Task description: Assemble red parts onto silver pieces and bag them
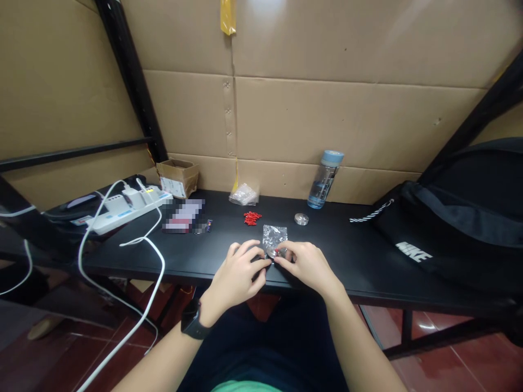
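Note:
A small clear plastic bag [275,235] lies on the black table, with a round silvery item and a bit of red at its near end. My left hand [244,268] touches that near end from the left, its fingers bent. From the right, my right hand [304,262] pinches at the bag's lower edge by the red bit. What exactly the fingertips hold is too small to tell. Behind the bag is a pile of red pieces [252,218]. A round clear container [301,219] stands to the right of the pile.
On the black table [229,239] are a bottle [324,179], a plastic packet [244,194], an open cardboard box [180,177] and a white power strip [128,211] with trailing cables. A black backpack [453,218] fills the right side. Cardboard stands behind.

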The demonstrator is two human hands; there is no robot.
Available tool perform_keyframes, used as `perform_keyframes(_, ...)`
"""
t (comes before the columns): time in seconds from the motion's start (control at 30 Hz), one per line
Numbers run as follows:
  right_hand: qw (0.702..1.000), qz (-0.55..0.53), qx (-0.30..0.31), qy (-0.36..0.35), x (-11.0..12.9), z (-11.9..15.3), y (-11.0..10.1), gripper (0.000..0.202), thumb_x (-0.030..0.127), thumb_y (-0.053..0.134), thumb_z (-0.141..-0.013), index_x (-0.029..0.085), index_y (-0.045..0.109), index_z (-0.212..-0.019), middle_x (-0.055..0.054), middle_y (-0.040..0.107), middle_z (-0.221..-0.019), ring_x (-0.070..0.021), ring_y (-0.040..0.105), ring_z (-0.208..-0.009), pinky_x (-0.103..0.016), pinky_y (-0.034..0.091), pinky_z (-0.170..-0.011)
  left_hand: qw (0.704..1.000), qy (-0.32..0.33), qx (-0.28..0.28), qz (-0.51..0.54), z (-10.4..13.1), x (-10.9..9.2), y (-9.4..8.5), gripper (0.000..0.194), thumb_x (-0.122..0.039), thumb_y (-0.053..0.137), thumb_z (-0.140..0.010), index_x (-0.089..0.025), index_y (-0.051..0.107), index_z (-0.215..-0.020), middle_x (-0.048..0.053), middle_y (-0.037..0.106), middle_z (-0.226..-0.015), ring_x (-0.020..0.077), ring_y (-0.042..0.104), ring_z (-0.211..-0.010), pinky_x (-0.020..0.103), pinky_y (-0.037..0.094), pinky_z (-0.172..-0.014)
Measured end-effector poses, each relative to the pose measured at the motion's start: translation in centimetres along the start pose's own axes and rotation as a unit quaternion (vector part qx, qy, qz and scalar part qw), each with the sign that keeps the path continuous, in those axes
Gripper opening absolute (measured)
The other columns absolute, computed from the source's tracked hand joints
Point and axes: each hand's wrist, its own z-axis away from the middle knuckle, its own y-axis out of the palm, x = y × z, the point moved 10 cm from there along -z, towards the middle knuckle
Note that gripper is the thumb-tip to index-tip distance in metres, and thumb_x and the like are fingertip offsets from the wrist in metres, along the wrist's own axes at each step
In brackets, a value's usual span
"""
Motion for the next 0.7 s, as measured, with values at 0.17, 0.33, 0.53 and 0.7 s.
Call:
perform_keyframes(0.17, 0.997, 0.051, -0.040, 0.040, -1.0, -0.4, 0.3, 0.019, 0.049, 0.066, -0.092, 0.032, 0.072, -0.099, 0.001, 0.073, -0.070, -0.0178, 0.067, -0.065, -0.026, 0.029, -0.054, 1.000, 0.010, 0.006, 0.004, 0.0, -0.1, 0.1, 0.031, -0.022, 0.050, -0.097, -0.029, 0.071, -0.119, 0.007, 0.069, -0.114, 0.0302, 0.045, -0.136, 0.048, 0.033, -0.101)
perform_keyframes(0.33, 0.988, 0.114, -0.074, 0.077, -1.5, -0.5, 0.3, 0.018, 0.046, 0.064, -0.094, 0.031, 0.070, -0.101, -0.001, 0.072, -0.070, -0.0186, 0.065, -0.063, -0.028, 0.026, -0.054, 1.000, 0.018, 0.009, 0.006, 0.1, -0.1, 0.1, 0.031, -0.022, 0.049, -0.097, -0.029, 0.072, -0.115, 0.007, 0.069, -0.113, 0.0302, 0.047, -0.134, 0.048, 0.033, -0.101)
perform_keyframes(0.53, 0.982, 0.127, -0.140, 0.023, 0.1, -0.2, -1.0, 0.013, 0.033, 0.064, -0.093, 0.026, 0.068, -0.102, -0.006, 0.070, -0.094, -0.0233, 0.061, -0.090, -0.031, 0.042, -0.068, 0.996, 0.056, 0.058, 0.035, 0.0, -0.8, 0.5, 0.041, -0.013, 0.046, -0.097, -0.034, 0.067, -0.125, 0.004, 0.066, -0.124, 0.0257, 0.046, -0.137, 0.045, 0.034, -0.102)
perform_keyframes(0.7, 0.979, 0.119, -0.168, 0.010, 0.2, -0.1, -1.3, 0.014, 0.027, 0.067, -0.090, 0.025, 0.069, -0.104, -0.006, 0.066, -0.103, -0.0247, 0.056, -0.096, -0.036, 0.045, -0.084, 0.990, 0.079, 0.090, 0.073, 0.1, -1.0, 0.8, 0.047, -0.007, 0.046, -0.097, -0.036, 0.065, -0.129, 0.002, 0.062, -0.133, 0.0199, 0.053, -0.128, 0.040, 0.035, -0.104)
